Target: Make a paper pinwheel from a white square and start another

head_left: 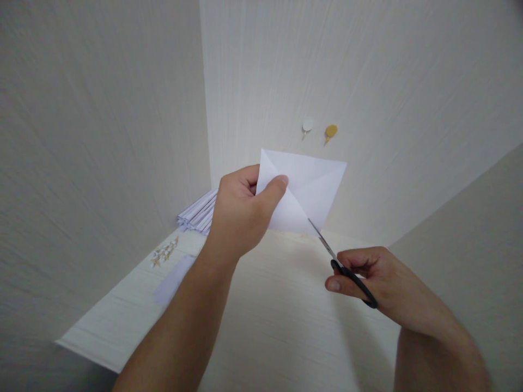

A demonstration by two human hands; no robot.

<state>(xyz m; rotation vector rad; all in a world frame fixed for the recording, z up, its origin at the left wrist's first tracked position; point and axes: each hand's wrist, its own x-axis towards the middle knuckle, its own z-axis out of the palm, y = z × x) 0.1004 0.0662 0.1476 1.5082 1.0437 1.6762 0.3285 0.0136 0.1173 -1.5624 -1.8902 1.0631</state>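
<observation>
My left hand [249,209] pinches a white square sheet of paper [314,177] at its left side, thumb on the front face and fingers behind. Creases run diagonally across the sheet toward its corners. In my right hand [371,275] is a pair of scissors [353,280] with black handles, thumb and fingers in the loops. The blades point up and left, and their tips meet the lower edge of the paper. Whether the blades are fully closed is hard to see.
A bundle of white paper strips or folded sheets [198,212] lies at the back left of the pale table [286,321]. Nearer are small white and gold pieces [164,252] and a flat white paper [174,280]. A white hook [307,126] and a yellow hook [330,131] are on the wall behind.
</observation>
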